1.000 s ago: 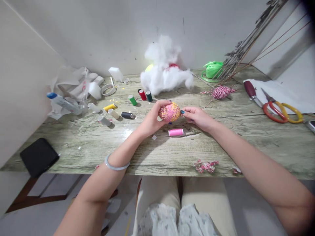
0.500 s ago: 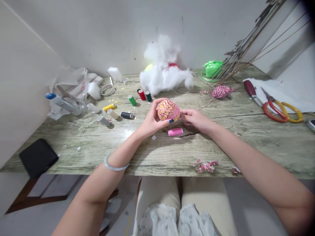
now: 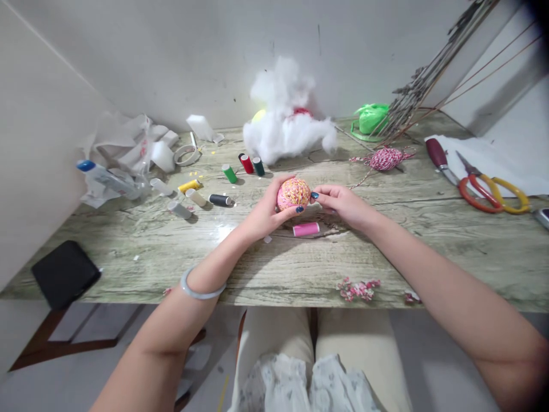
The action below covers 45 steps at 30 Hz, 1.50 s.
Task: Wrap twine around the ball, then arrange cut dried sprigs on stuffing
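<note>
Your wood-patterned table (image 3: pixel 278 277) spans the view, with a heap of white stuffing (image 3: pixel 287 137) near the wall, beyond your hands. Red-and-yellow-handled scissors (image 3: pixel 477 173) lie well apart to your right, partly over a white sheet. Your left hand (image 3: pixel 274 203) is curved around an object, its grip opened only to that object's width; your right hand (image 3: pixel 332 200) is narrowed to a pinch, thumb against fingers, and whatever sits between the tips is too small to make out. The ball wound in pink and yellow (image 3: pixel 293 193) is seated in your left grip: the palm lies along its left side, the fingers reach over its far side and the thumb crosses its near side. Its right side faces your right fingertips, right beside them; whether they touch, you cannot tell here, nor whether its underside meets the table. Nearer you, just below the ball, lies a pink spool (image 3: pixel 306 229), and by your left wrist a tiny white scrap (image 3: pixel 267 239).
</note>
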### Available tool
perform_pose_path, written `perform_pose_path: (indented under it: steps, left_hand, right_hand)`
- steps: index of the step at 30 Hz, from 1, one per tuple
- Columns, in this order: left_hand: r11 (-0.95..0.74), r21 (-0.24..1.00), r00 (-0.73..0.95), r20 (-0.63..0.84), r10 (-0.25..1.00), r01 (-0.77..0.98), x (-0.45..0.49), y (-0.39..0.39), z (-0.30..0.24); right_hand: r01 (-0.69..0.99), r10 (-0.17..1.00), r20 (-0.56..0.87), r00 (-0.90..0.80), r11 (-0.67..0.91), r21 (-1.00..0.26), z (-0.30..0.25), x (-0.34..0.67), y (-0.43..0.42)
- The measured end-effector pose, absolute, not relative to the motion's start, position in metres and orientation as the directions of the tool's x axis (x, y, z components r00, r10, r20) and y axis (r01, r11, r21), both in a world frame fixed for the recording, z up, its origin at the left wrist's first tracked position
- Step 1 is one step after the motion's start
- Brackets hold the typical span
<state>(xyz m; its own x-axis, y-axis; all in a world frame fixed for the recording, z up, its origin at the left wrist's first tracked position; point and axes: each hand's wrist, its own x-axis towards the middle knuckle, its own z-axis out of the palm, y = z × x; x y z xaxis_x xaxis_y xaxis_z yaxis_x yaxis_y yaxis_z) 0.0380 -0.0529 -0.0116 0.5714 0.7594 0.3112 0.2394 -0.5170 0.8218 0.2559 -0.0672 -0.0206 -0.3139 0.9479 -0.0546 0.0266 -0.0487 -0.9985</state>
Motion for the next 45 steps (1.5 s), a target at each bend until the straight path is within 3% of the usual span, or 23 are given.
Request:
perform_pose_path:
  steps: [6, 11, 17, 26, 29, 34, 40, 45]
  left_hand:
    - [-0.377, 0.921, 0.550, 0.265, 0.792, 0.100, 0.039, -0.050, -0.019]
    - [-0.418, 0.892, 0.481, 0.294, 0.826, 0.174, 0.036, -0.047, -0.020]
    - [-0.521, 0.814, 0.581, 0.301, 0.757, 0.258, 0.038, -0.054, -0.011]
    - [-0.519, 0.812, 0.514, 0.335, 0.790, 0.268, 0.038, -0.050, -0.016]
    - [-0.543, 0.794, 0.522, 0.352, 0.777, 0.273, 0.035, -0.049, -0.014]
    - [-0.500, 0.855, 0.532, 0.363, 0.765, 0.136, 0.038, -0.053, -0.012]
    - [-0.505, 0.860, 0.488, 0.408, 0.771, 0.079, 0.047, -0.057, -0.015]
    - [-0.504, 0.857, 0.433, 0.416, 0.799, 0.105, 0.050, -0.059, -0.014]
  right_hand:
    - [0.004, 0.954, -0.041, -0.296, -0.041, -0.999, -0.017, 0.256, -0.068]
    - [-0.048, 0.956, -0.023, -0.294, -0.039, -0.998, -0.015, 0.257, -0.066]
    - [-0.026, 0.953, -0.048, -0.299, -0.058, -0.998, -0.015, 0.259, -0.067]
    - [-0.045, 0.964, -0.031, -0.263, -0.045, -0.998, -0.015, 0.262, -0.064]
    - [-0.017, 0.962, -0.032, -0.272, -0.038, -0.999, -0.016, 0.263, -0.064]
    - [0.044, 0.943, -0.059, -0.329, -0.048, -0.998, -0.023, 0.254, -0.068]
    - [0.088, 0.942, 0.069, -0.329, 0.103, -0.991, -0.032, 0.243, -0.070]
    - [0.153, 0.943, 0.074, -0.325, 0.130, -0.980, -0.030, 0.241, -0.075]
